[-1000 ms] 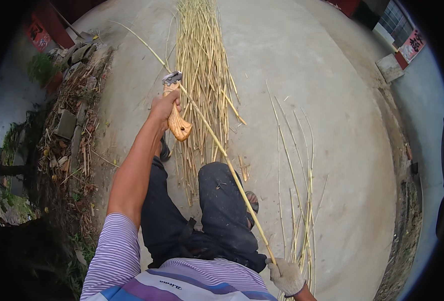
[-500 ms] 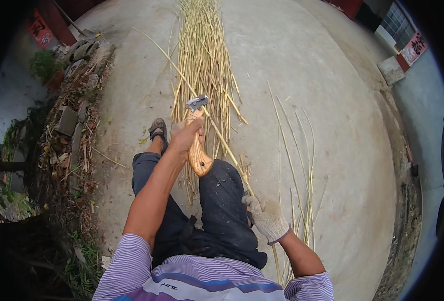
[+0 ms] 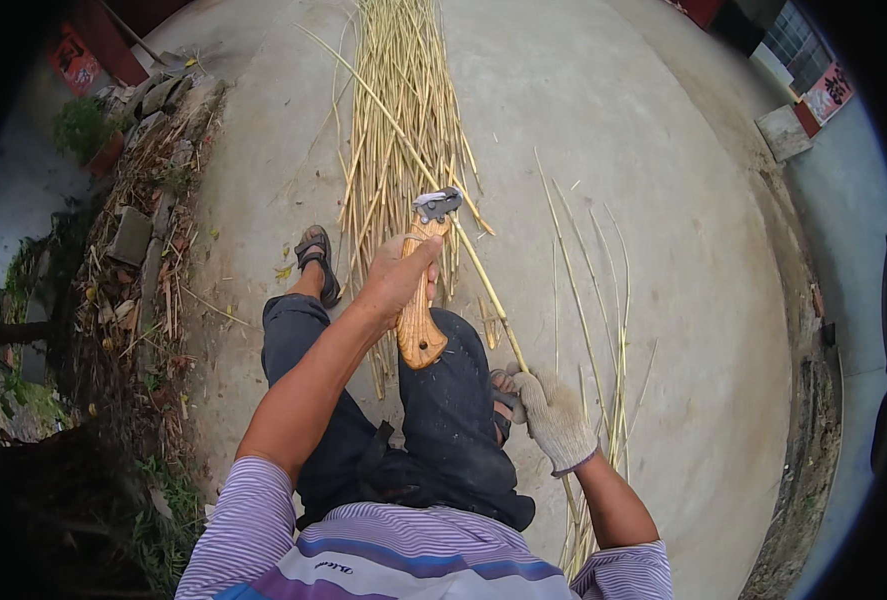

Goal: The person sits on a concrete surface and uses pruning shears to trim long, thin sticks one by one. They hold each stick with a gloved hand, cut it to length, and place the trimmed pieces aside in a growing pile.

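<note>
Stalk (image 3: 483, 278), long, thin, woody and straw-yellow, slants across the middle of the view from upper left to lower right, in front of the person's legs. It passes right at the dark grey metal head (image 3: 437, 205) of a hand tool with a curved, pale-grained wooden handle (image 3: 421, 325); whether a blade touches it cannot be told. The bare left hand (image 3: 401, 275) is clenched around that handle, thumb toward the metal head. The right hand (image 3: 558, 420), in an off-white knitted glove, grasps the stalk lower down, and the thick end comes out below the glove. Beyond the tool, a long heap of straw-yellow stalks (image 3: 403, 110) lies on the grey concrete ground (image 3: 703, 300), with the stalk's upper part crossing over it in view. To the right of the glove, a looser spray of slender pale-yellow stalks (image 3: 618, 385) fans out. The person wears dark cropped trousers (image 3: 433, 400), a purple-and-white striped shirt (image 3: 403, 540) and a dark strapped sandal (image 3: 325, 270) on the left foot. Farther left runs a strip of rubble and dry brown litter (image 3: 128, 310), near a green potted plant (image 3: 83, 130)
</note>
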{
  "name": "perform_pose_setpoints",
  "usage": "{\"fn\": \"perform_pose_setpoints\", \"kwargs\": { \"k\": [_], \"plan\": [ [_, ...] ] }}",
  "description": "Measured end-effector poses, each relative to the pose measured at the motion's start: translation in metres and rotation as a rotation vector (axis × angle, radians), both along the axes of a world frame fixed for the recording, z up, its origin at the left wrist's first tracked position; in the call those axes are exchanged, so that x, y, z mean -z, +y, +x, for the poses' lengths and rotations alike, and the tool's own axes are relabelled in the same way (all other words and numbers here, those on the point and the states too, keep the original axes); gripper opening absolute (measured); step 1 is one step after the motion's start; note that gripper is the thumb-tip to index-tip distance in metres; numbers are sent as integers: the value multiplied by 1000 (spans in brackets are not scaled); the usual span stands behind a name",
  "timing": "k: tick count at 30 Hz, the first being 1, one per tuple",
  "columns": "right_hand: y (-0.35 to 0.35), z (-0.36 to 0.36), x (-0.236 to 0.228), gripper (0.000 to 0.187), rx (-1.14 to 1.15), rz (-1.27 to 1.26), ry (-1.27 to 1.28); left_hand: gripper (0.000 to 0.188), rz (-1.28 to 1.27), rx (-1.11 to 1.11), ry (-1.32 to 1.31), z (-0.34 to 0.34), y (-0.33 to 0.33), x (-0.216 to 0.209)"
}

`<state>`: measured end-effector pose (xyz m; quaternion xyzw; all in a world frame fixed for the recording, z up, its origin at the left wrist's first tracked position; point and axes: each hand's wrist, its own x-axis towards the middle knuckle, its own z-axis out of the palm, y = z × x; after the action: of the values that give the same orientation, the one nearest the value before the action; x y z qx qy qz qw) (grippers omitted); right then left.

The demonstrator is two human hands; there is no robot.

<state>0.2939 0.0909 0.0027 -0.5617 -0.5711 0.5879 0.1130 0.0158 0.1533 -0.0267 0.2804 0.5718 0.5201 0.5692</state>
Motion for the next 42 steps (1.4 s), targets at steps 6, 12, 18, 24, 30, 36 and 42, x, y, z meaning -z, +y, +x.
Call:
{"fn": "perform_pose_setpoints", "kwargs": {
  "k": [6, 12, 18, 24, 30, 36, 42],
  "plan": [
    [16, -17, 39, 32, -106, 326, -98, 27, 6, -29, 26, 35, -27, 5],
    [6, -23, 31, 31, -62, 171, -62, 30, -99, 114, 40, 71, -65, 29],
    [-9, -14, 26, 28, -187, 103, -86, 24, -11, -141, -91, 10, -26, 30],
    [-98, 49, 31, 30, -315, 362, -13, 17, 65, -400, -37, -178, 51, 1],
    [-88, 31, 1, 33, -162, -144, -24, 17, 90, -368, -31, -159, 46, -9],
    [-54, 4, -4, 33, -114, -1, -120, 18, -15, -272, -20, -98, 23, -10],
    [-97, 55, -19, 31, -407, 108, -208, 15, 98, -461, -219, -225, 31, 2]
  ]
}}
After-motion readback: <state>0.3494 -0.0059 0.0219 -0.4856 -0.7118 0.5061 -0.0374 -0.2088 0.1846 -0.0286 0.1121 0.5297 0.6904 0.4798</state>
